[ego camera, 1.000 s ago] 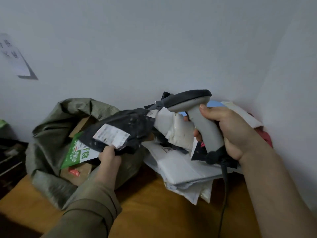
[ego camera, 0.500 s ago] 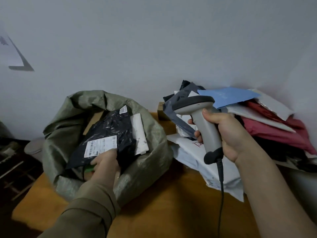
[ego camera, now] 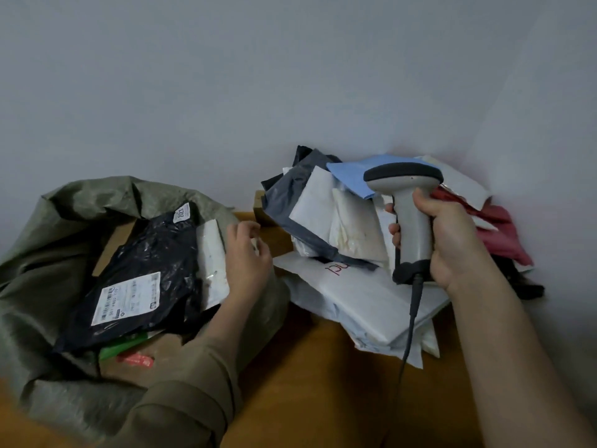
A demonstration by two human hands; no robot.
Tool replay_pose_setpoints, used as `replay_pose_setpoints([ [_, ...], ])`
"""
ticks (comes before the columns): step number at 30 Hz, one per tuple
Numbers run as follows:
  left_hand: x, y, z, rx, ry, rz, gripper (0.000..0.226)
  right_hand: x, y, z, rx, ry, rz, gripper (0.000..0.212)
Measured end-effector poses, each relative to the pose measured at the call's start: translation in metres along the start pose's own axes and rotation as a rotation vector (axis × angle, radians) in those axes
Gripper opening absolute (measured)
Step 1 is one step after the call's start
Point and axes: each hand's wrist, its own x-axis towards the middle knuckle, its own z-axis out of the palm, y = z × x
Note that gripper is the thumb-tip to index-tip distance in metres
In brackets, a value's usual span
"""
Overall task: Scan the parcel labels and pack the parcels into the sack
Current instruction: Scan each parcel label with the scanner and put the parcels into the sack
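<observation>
Right hand (ego camera: 452, 240) wraps thumb and fingers round the handle of a grey plastic barcode scanner with dark head (ego camera: 407, 215), held upright, head pointing left; its black cable (ego camera: 409, 321) hangs straight down from the heel of the grip, crossing the parcel edge below and then the orange-brown wooden tabletop (ego camera: 310, 383). Left hand (ego camera: 247, 253) holds nothing, fingers loosely curled, hovering at the right rim of the olive-green woven sack (ego camera: 80, 205); sleeve is olive fabric. Just left of that hand, inside the open sack mouth, lies a black crinkled plastic mailer with white shipping label (ego camera: 145, 279), label face up, tilted, with a white flat mailer (ego camera: 213, 260) tucked along its right edge, touching or nearly touching the left palm, cannot tell which. Under the black mailer: a green-printed pack corner (ego camera: 126, 345) and brown cardboard (ego camera: 155, 350). Between the two hands a short gap of bare table shows. Behind and under the scanner grip, a heap of unscanned parcels (ego camera: 342, 221): grey poly mailer, white padded ones, a blue envelope (ego camera: 352, 179) behind the scanner head, red soft bags (ego camera: 497, 234) to the right of the grip against the wall corner. Large white mailer with red lettering (ego camera: 361, 295) sits lowest, its front edge overhanging toward the camera below the grip. Plain grey wall (ego camera: 290, 76) closes the back and the right.
</observation>
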Motion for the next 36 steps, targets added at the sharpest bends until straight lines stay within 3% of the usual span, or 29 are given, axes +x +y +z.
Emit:
replay_pose_setpoints([
  [7, 0.011, 0.066, 0.084, 0.04, -0.331, 0.099, 0.03, 0.017, -0.034, -0.075, 0.012, 0.082, -0.126, 0.028],
  [11, 0.02, 0.106, 0.143, 0.21, -0.517, 0.184, 0.038, 0.032, -0.047, -0.124, -0.046, 0.101, -0.161, 0.026],
  [14, 0.029, 0.132, 0.182, 0.395, -0.588, 0.223, 0.028, 0.046, -0.052, -0.157, -0.054, 0.119, -0.156, 0.024],
  [18, 0.046, 0.142, 0.215, 0.601, -0.636, 0.147, 0.053, 0.065, -0.054, -0.191, -0.051, 0.075, -0.13, 0.022],
  [21, 0.051, 0.138, 0.223, 0.63, -0.475, 0.212, 0.048, 0.077, -0.055, -0.208, -0.049, 0.042, -0.104, 0.021],
  [24, 0.048, 0.147, 0.208, 0.35, -0.134, 0.25, 0.02, 0.084, -0.056, -0.216, -0.037, 0.035, -0.08, 0.019],
  [27, 0.046, 0.172, 0.175, 0.137, 0.053, 0.226, 0.004, 0.086, -0.055, -0.211, -0.019, 0.017, -0.052, 0.021],
  [29, 0.042, 0.189, 0.156, -0.02, 0.171, 0.131, 0.006, 0.084, -0.054, -0.203, -0.012, -0.009, -0.049, 0.023],
  [32, 0.031, 0.202, 0.134, -0.259, 0.331, -0.072, 0.027, 0.076, -0.054, -0.186, 0.022, -0.042, -0.071, 0.022],
  [36, 0.006, 0.161, 0.128, -0.602, 0.234, -0.536, 0.058, 0.06, -0.052, -0.164, 0.034, -0.085, -0.075, 0.021],
])
